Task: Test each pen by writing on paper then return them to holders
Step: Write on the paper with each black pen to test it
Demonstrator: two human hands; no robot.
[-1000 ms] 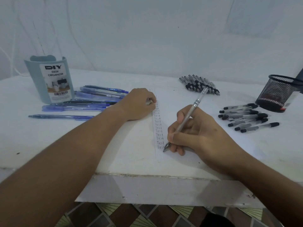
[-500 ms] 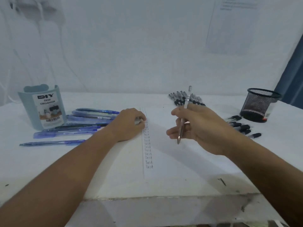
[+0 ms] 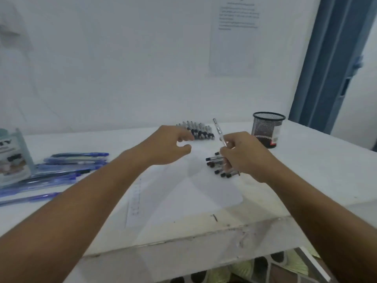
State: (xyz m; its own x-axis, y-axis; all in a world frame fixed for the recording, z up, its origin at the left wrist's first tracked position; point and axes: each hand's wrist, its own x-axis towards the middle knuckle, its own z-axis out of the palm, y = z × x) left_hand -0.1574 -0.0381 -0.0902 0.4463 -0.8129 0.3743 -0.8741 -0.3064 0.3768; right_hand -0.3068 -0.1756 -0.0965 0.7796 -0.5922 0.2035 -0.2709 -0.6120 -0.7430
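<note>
Far left, a pale blue desk organizer (image 3: 12, 158) stands cut off by the frame edge, blue pens (image 3: 67, 166) piled flat beside it on the white table (image 3: 306, 172). Left hand (image 3: 167, 146) is raised over the table, fingers loosely curled with a gap between thumb and forefinger, gripping nothing. Below it lies the paper (image 3: 183, 197), a faint column of writing down its left side, blurred. Behind the hands, a row of black-grip pens (image 3: 196, 130) lies near the wall. Right hand (image 3: 242, 154) pinches a clear pen (image 3: 219, 131) in curled fingers, pen tilted up with its top end pointing up and away. Under that hand, more black-tipped pens (image 3: 218, 164) lie loose on the table, partly hidden. Right of it stands a black mesh cup (image 3: 267, 129), upright.
</note>
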